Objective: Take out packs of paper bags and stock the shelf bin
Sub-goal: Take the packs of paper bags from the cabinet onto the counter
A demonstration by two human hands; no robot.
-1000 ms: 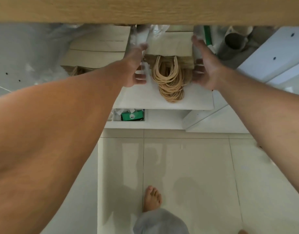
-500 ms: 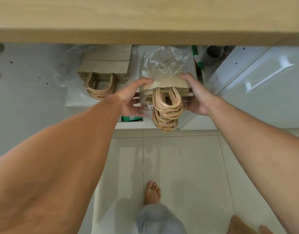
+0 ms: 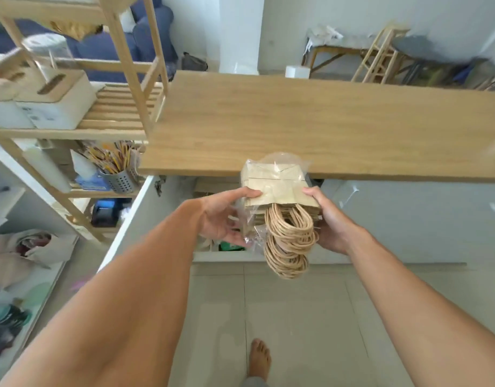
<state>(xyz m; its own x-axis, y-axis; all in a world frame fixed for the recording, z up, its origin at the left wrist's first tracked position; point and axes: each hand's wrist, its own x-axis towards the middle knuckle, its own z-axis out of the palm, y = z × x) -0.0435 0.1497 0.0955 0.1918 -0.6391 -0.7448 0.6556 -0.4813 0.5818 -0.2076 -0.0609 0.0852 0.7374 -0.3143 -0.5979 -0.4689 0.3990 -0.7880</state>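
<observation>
A pack of brown paper bags in clear plastic wrap is held in the air just below the front edge of the wooden counter. Its twisted paper handles hang down in a thick bundle. My left hand grips the pack's left side with the thumb on top. On the other side, my right hand holds it the same way. The wooden shelf rack stands at the left, beside the counter.
White boxes sit on the rack's upper shelf, and a metal holder of pencils on the shelf below. An open white cabinet door juts out under the counter's left end. Pale floor tiles and my bare foot lie below.
Both hands closed on the pack inside the cabinet and pulled it out and up to counter height. My view lifted, so the counter top and shelf rack came into sight.
</observation>
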